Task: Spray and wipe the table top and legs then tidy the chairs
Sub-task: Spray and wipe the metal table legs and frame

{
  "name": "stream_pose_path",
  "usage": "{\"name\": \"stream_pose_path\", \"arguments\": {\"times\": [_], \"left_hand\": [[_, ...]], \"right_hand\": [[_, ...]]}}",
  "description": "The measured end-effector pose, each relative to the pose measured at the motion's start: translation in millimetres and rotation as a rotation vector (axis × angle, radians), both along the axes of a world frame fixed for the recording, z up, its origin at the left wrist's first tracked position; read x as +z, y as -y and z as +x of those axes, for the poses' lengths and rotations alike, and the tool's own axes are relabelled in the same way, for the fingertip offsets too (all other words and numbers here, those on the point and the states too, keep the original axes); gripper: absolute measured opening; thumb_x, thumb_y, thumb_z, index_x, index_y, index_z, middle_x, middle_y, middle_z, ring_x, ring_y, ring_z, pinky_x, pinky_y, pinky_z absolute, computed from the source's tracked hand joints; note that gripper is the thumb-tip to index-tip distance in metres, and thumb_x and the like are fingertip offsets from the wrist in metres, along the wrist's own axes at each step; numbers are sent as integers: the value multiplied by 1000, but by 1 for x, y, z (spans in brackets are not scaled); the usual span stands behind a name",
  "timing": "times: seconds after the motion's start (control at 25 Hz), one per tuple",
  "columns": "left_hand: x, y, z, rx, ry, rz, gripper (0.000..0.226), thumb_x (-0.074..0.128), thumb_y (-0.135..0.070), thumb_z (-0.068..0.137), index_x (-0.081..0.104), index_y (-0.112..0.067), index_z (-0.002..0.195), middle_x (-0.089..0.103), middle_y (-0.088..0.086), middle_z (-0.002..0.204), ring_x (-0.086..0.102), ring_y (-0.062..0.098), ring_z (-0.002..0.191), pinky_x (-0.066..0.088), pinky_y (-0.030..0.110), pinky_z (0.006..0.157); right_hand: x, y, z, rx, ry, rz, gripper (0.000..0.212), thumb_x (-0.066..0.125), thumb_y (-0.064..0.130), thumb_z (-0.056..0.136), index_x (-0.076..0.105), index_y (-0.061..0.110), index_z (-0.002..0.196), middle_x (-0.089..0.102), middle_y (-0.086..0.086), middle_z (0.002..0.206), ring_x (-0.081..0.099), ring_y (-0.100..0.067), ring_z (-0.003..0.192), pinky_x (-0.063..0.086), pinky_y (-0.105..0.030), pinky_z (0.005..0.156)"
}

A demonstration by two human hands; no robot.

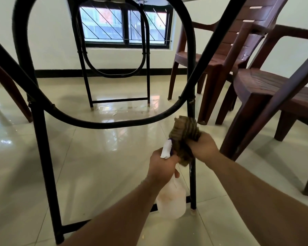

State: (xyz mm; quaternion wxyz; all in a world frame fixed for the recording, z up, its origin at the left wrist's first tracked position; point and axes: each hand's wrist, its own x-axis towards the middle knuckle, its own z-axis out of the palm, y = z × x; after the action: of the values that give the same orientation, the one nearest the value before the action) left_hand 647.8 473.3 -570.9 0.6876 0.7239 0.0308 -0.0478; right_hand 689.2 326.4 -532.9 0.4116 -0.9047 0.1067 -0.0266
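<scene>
R hand (204, 148) is clenched round a bunched brown striped cloth (184, 134), pressed against the near-right table leg (192, 183) just below where the curved brace (96, 124) joins it. L hand (161, 166) grips the neck of the spray bottle (171, 201), fingers curled by the trigger. The white nozzle sticks up touching the cloth. The translucent body hangs just beside the leg's lower part, near its foot. How much liquid is left, can't tell.

I read this as the leg-wipe step. The tabletop is overhead w/ only a sliver of underside at frame top, so I can't judge it.

To do it well I'd wrap the cloth fully round the tube, squeeze firm and pull down to the foot in one run. Then I'd twist to catch the back side. Pale specks show on the leg below the cloth, so that stretch prob needs the pass. I'd hold the bottle off the leg so it doesn't knock, nozzle aimed away unless re-wetting.

Further out: near-left leg (46, 157) of the same frame, then the far leg frame (114, 102) toward the window wall. What looks like wet streaks sits on the tiled floor (96, 166) by its feet. Brown plastic chairs (267, 89) stand off the table's right side, and another chair leg (11, 89) shows at left. Not tidied yet.
</scene>
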Motion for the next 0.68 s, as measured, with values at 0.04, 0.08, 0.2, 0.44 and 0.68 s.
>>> {"name": "stream_pose_path", "arguments": {"times": [0.04,0.08,0.2,0.44,0.68], "left_hand": [[-1,0,0,-8,4,9,12,57,3,91,63,-3,83,69,29,98,60,25,43,53,31,47],[-2,0,0,-12,4,14,8,57,2,91,64,1,86,68,30,98,60,25,42,53,32,49],[-6,2,3,-2,-11,-2,6,59,1,90,63,5,91,66,31,98,60,27,41,54,38,54],[-4,2,8,-7,23,0,8,58,2,91,63,7,92,68,30,97,62,28,44,56,40,57],[-5,1,5,-3,14,24,16,60,-1,91,62,-13,82,67,29,101,60,25,44,54,33,52]], "right_hand": [[-9,5,-5,22,-118,-96,17,62,22,94,67,9,105,71,-9,102,67,-29,97,54,-43,90],[-13,9,-5,14,-143,-144,17,61,18,93,68,7,105,71,-12,101,67,-30,96,55,-44,89],[4,-1,0,-104,153,-2,41,57,6,94,55,13,135,62,3,121,57,-15,114,46,-33,100],[-32,2,-19,-4,-27,36,33,55,16,99,53,9,132,64,-9,122,61,-27,114,46,-32,92],[25,-22,12,-46,359,169,53,52,11,100,36,21,150,55,4,133,48,-14,123,37,-33,106]]}}
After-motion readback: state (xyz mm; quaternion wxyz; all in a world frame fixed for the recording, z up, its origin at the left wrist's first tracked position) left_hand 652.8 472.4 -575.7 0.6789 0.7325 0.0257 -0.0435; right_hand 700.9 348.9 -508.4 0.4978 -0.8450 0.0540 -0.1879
